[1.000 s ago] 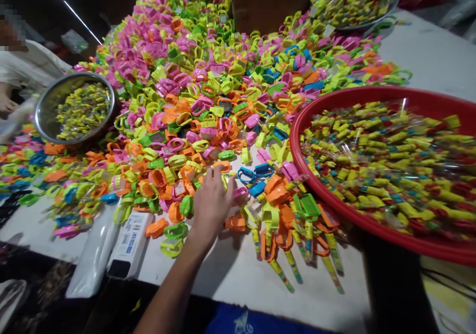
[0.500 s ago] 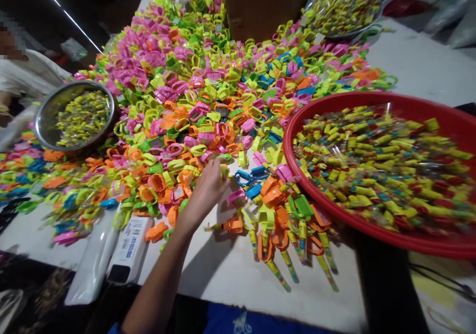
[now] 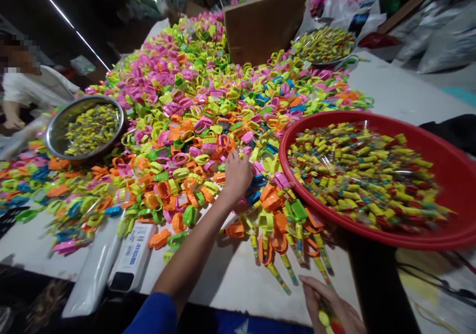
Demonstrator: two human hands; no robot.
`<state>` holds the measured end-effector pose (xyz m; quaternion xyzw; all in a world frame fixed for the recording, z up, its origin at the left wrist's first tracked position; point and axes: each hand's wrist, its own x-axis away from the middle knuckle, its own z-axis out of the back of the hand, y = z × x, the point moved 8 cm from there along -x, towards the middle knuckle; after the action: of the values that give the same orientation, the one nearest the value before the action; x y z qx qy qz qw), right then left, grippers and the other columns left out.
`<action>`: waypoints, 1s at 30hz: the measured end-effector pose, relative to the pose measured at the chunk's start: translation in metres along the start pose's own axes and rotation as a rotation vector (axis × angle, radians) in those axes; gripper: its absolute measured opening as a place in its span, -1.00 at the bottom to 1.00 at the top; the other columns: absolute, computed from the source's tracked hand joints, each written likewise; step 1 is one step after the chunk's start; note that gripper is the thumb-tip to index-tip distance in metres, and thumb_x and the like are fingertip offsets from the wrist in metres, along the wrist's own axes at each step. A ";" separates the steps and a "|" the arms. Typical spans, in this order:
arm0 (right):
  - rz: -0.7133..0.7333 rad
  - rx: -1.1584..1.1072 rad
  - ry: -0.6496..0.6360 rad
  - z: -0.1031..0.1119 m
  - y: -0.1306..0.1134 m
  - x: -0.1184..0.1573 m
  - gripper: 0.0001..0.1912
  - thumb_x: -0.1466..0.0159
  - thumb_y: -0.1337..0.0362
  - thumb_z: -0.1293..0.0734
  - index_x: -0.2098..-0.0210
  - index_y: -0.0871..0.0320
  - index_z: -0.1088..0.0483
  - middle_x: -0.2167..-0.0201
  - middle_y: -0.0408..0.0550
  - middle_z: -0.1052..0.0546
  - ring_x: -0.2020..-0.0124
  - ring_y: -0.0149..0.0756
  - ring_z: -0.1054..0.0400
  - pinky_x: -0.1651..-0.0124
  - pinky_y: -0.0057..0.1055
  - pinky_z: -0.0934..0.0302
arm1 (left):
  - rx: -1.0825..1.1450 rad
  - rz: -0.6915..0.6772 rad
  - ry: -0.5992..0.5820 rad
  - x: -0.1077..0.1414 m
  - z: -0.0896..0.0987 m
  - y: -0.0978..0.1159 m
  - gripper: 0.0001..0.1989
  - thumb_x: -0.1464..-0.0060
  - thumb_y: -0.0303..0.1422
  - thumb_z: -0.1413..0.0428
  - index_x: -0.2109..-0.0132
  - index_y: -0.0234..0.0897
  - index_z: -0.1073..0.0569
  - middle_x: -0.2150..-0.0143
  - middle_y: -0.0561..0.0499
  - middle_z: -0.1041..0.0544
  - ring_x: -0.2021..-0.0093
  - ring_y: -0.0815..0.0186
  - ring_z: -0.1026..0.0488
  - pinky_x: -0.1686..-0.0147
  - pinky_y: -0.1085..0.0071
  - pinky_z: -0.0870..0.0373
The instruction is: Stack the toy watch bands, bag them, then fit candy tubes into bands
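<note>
My left hand (image 3: 238, 173) reaches onto the front of a big heap of plastic toy watches (image 3: 174, 121) in pink, yellow, orange, green and blue. Its fingers point down among the pieces, and what they touch is hidden. At the bottom right, my right hand (image 3: 329, 302) is closed round small yellow candy tubes (image 3: 325, 319) with a red part. Between the hands, several orange and green watches with candy tubes attached (image 3: 275, 245) lie near the table's front edge.
A red basin (image 3: 379, 240) of candy tubes stands at the right. A steel bowl (image 3: 55, 148) and another tray (image 3: 351, 51) hold more. A white box (image 3: 132, 257) and plastic bags (image 3: 92, 264) lie front left. A person (image 3: 37, 86) is at the left.
My left hand has moved right over the heap's front edge. My right hand has come into view at the bottom right with candy tubes. The view has tilted up a little.
</note>
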<state>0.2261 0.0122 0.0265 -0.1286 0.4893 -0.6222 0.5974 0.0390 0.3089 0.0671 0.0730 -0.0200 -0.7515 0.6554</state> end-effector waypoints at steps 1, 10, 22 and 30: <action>-0.033 -0.048 -0.033 -0.004 0.004 -0.001 -0.85 -0.43 0.17 -0.43 0.11 0.04 -0.66 0.42 -0.15 -0.68 0.52 -0.36 -0.55 0.29 -0.49 -0.45 | 0.001 -0.005 -0.011 0.000 -0.003 -0.001 -0.66 -0.40 -0.42 0.01 -0.21 -0.37 -0.51 -0.19 -0.39 -0.42 -0.24 -0.14 -0.41 -0.14 0.07 -0.41; -0.316 -0.196 -0.103 -0.016 0.026 -0.008 -0.53 -0.48 -0.09 -0.30 -0.23 -0.04 -0.56 -0.14 0.01 -0.67 -0.20 -0.06 -0.57 -0.30 -0.25 -0.41 | 0.141 -0.243 -0.061 0.019 0.001 0.005 -0.60 -0.43 -0.38 -0.05 -0.33 -0.15 -0.47 -0.12 -0.21 -0.43 -0.16 0.03 -0.48 -0.19 0.11 -0.44; -0.415 -0.463 -0.181 -0.005 -0.024 -0.026 -0.56 -0.42 -0.09 -0.39 -0.10 0.03 -0.66 0.13 0.05 -0.67 0.04 -0.06 -0.59 -0.03 -0.27 -0.50 | 1.590 -0.062 0.202 0.124 0.090 -0.002 -0.63 -0.26 -0.10 -0.32 -0.02 -0.15 -0.38 0.19 0.05 -0.58 0.10 0.29 -0.64 0.00 0.39 -0.55; -0.736 -1.124 -0.309 -0.025 -0.095 -0.060 -0.49 -0.23 -0.09 -0.58 0.00 0.12 -0.67 0.43 -0.11 -0.46 0.57 -0.52 -0.04 0.59 -0.53 0.12 | 2.016 0.308 0.067 0.205 0.081 0.031 -0.56 -0.03 -0.07 -0.50 0.10 -0.16 -0.54 0.22 0.09 -0.64 0.18 0.37 -0.64 0.08 0.50 -0.58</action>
<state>0.1640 0.0575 0.1117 -0.6639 0.5715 -0.4109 0.2525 0.0314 0.0967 0.1338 0.6083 -0.6344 -0.2901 0.3786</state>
